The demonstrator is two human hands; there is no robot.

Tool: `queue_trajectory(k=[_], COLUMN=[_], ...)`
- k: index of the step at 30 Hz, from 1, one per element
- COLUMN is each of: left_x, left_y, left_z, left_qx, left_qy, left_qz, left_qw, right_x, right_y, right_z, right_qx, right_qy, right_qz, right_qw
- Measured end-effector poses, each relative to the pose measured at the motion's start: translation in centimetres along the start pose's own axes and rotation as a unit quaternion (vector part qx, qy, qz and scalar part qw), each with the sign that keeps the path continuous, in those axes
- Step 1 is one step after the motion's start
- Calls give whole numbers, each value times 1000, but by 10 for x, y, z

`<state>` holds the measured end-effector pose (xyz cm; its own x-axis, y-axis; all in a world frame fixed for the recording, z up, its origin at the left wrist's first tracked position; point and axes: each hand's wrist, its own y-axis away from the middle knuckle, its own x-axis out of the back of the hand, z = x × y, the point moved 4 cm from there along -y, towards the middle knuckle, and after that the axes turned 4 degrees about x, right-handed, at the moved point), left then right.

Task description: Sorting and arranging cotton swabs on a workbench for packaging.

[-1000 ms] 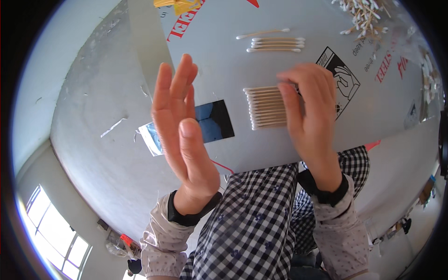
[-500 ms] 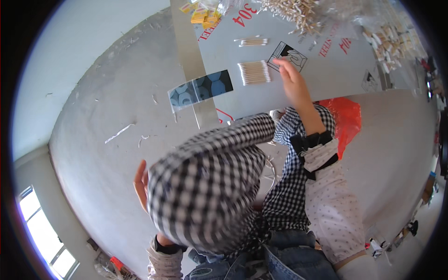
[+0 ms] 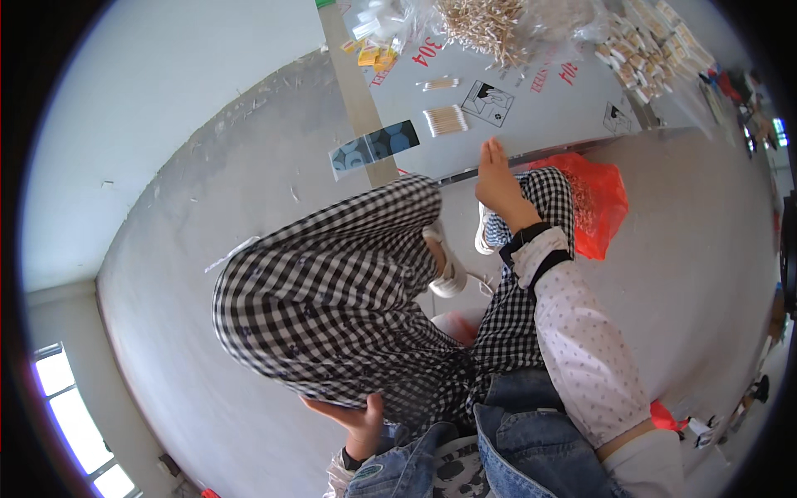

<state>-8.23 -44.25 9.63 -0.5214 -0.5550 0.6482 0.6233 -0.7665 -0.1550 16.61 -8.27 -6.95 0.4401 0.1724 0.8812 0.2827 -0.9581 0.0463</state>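
Note:
My right hand (image 3: 501,184) is just off the near edge of the grey table (image 3: 531,124), above my right knee. Its fingers stretch out and hold nothing. On the table beyond it lies a neat row of cotton swabs (image 3: 446,121), with a smaller group of cotton swabs (image 3: 438,83) farther back. My left hand (image 3: 359,422) rests against the underside of my raised left leg in black-and-white checked trousers (image 3: 324,307). The thumb stands apart from the fingers, some of which the cloth hides.
A large heap of cotton swabs (image 3: 481,25) sits at the back, beside clear plastic bags (image 3: 573,21). Many small bundles (image 3: 643,58) are piled at the back right. Yellow packets (image 3: 378,57) and a blue patterned strip (image 3: 374,148) lie left. A red plastic bag (image 3: 606,207) hangs below the table.
My right hand has drawn back from above the table toward me. The left hand has moved from beside the left knee down to the thigh. The view has shifted.

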Motion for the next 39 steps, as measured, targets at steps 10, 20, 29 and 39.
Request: queue_trajectory(k=[10, 20, 29, 39], left_x=[-22, -36, -39, -113], left_y=[-25, -77, -160, -189], left_z=[-1, -3, 29, 41], left_qx=[30, 16, -44, -24], left_qy=[-51, 139, 260, 294], left_qz=[-65, -107, -58, -137], left_qw=[996, 984, 963, 946], right_x=[15, 13, 23, 46], right_y=[-14, -27, -25, -58], right_z=[2, 2, -11, -12], right_qx=[-60, -108, -100, -79], right_qy=[47, 139, 109, 176], right_qz=[-138, -214, -258, -28], right_qw=[988, 961, 955, 981])
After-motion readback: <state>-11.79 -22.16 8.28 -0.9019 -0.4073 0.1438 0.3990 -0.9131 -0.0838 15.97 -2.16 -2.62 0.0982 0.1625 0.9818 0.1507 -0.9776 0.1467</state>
